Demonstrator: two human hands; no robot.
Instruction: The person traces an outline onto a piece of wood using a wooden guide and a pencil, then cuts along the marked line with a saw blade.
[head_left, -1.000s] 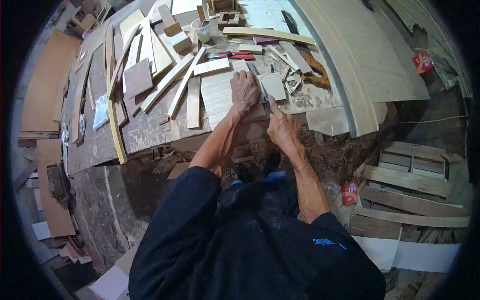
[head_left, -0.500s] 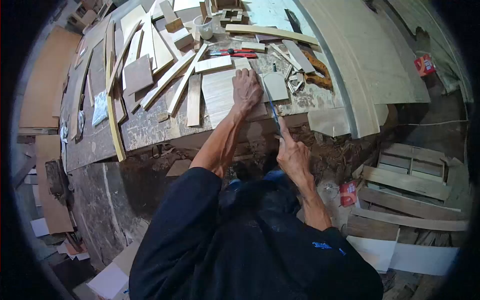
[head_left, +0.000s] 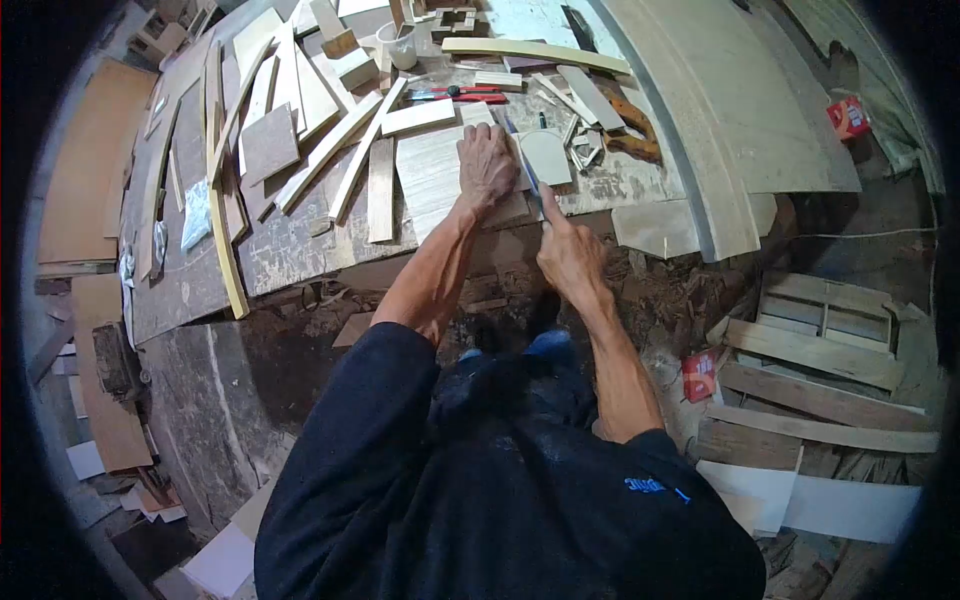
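My left hand (head_left: 487, 168) presses down with bent fingers at the right side of a pale wooden board (head_left: 428, 180) near the bench's front edge. A long thin blue blade (head_left: 526, 163), like a hacksaw blade, is gripped in my right hand (head_left: 572, 252), its index finger stretched along it. The blade points away from me and lies against the board's right edge, close to my left fingers. Just right of it sits a pale piece with a rounded top (head_left: 547, 158). My left fingertips are partly hidden.
Wood strips (head_left: 330, 152) and offcuts cover the bench's left half. A red tool (head_left: 470, 93), a white cup (head_left: 400, 48) and an orange-handled saw (head_left: 632, 130) lie farther back. A long curved panel (head_left: 690, 120) runs along the right. Wooden frames (head_left: 820, 330) are stacked at lower right.
My right hand has pushed forward and slightly left, carrying the blade farther along the board's edge. My left hand keeps its place on the board; the view has shifted slightly.
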